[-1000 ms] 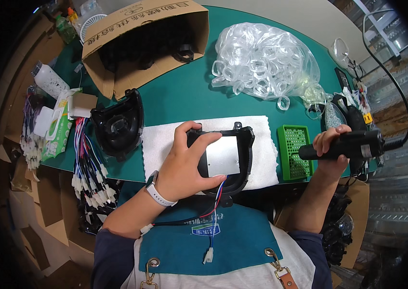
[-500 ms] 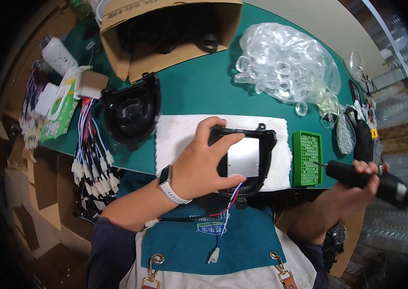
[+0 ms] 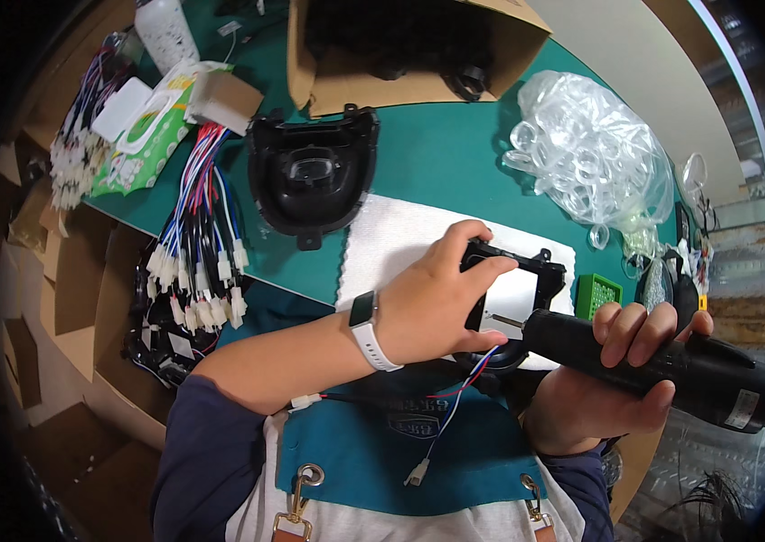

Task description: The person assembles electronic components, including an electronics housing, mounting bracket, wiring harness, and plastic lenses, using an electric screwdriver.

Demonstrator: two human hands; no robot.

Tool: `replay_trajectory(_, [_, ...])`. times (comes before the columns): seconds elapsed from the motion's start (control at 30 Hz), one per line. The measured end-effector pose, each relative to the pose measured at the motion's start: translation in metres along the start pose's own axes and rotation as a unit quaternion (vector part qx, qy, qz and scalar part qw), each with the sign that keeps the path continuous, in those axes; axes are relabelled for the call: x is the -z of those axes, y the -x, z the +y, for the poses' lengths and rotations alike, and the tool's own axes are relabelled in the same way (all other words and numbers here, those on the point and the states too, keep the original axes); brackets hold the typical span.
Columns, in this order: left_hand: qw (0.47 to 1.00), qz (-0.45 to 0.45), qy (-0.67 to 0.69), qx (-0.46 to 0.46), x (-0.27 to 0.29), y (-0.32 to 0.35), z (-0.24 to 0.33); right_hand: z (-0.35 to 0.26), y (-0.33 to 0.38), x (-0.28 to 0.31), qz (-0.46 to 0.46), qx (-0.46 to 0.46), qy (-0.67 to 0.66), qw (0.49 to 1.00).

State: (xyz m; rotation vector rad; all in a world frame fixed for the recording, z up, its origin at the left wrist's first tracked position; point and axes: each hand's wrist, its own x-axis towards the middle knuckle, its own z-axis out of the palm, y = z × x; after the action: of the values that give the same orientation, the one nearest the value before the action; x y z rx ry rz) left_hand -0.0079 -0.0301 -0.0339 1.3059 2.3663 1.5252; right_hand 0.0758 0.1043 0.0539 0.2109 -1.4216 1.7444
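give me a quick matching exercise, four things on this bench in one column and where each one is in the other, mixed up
Things:
1. electric screwdriver
2. black housing
3. bag of clear rings
4. wire bundle

Places:
a. far right of the green table
b. under the left hand, on the white cloth
c. at the table's left edge
d. gripped in the right hand

Pairs: 1-d, 2-b, 3-a, 4-c
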Motion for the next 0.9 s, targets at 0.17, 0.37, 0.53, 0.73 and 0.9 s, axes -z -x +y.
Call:
replay_trajectory(0.17, [0.999, 0.015, 0.027, -0.029, -0.002, 0.001, -0.002, 0.002, 0.003, 0.003, 0.004, 0.021, 0.019, 1.0])
replay_trajectory(0.37, [0.999, 0.017, 0.028, -0.031, -0.006, 0.003, -0.003, 0.001, 0.001, 0.006, -0.017, 0.034, -0.065, 0.997])
replay_trajectory(0.53, [0.988, 0.125, -0.01, -0.089, -0.004, 0.003, -0.003, -0.009, -0.007, 0.009, -0.017, 0.053, -0.121, 0.991])
replay_trajectory(0.73, [0.981, 0.125, 0.001, -0.145, -0.002, 0.008, -0.002, -0.015, -0.01, 0.014, -0.039, 0.043, -0.166, 0.984])
replay_trajectory(0.9, [0.979, 0.116, 0.009, -0.17, -0.004, 0.01, -0.007, -0.011, -0.008, 0.014, -0.052, 0.023, -0.169, 0.984])
